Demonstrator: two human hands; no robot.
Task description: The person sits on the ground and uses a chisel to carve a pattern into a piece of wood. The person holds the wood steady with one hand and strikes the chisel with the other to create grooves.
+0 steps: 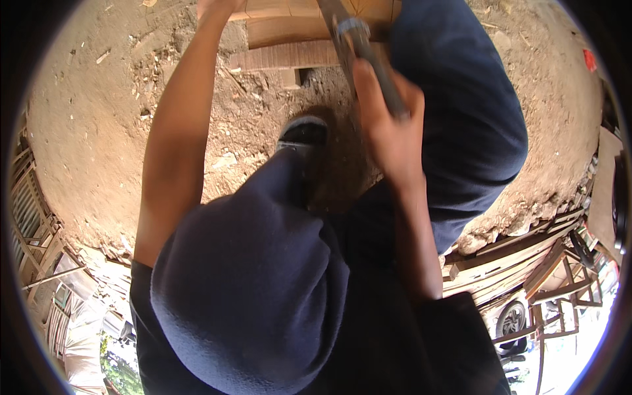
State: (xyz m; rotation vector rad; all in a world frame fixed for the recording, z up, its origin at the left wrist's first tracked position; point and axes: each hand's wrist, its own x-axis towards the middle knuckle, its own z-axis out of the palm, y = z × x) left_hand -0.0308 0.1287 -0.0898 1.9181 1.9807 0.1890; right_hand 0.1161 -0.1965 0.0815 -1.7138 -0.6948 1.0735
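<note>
My right hand is closed around the dark handle of what looks like a handsaw. Its long narrow blade runs up past the top edge of the view, lying across a wooden board. At the top left, my left hand reaches to the end of the wood. Its fingers are cut off by the frame edge, so their grip is hidden. My right hand and the saw are slightly blurred.
Below the board lies another plank on a small wood block. My bent right leg is beside the wood, and my shoe is on the dirt floor among chips. Stacked planks, a wooden frame and a wheel stand lower right.
</note>
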